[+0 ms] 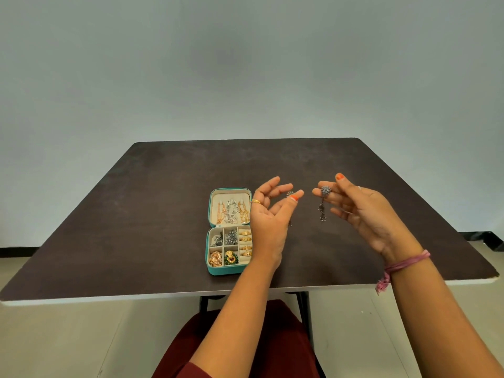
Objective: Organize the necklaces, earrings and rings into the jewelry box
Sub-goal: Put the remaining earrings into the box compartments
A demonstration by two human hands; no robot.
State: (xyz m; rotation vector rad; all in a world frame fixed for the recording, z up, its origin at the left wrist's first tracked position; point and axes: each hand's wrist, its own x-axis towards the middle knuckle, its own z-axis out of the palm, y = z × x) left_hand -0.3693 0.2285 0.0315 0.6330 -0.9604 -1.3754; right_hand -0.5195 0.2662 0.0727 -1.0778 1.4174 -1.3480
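Dark table (136, 227), one open jewelry box (218, 270) — each hand pinching one earring

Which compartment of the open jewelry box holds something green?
The front middle compartment of the jewelry box: it holds a gold piece with green beads; the others show only gold or silver.

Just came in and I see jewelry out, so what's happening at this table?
A person is sorting jewelry into a teal jewelry box lying open on the table. The right hand pinches a dark silver drop earring that dangles above the table. The left hand holds what looks like its matching earring, mostly hidden by the thumb. Necklaces already hang in the lid, and the tray holds gold rings and other earrings.
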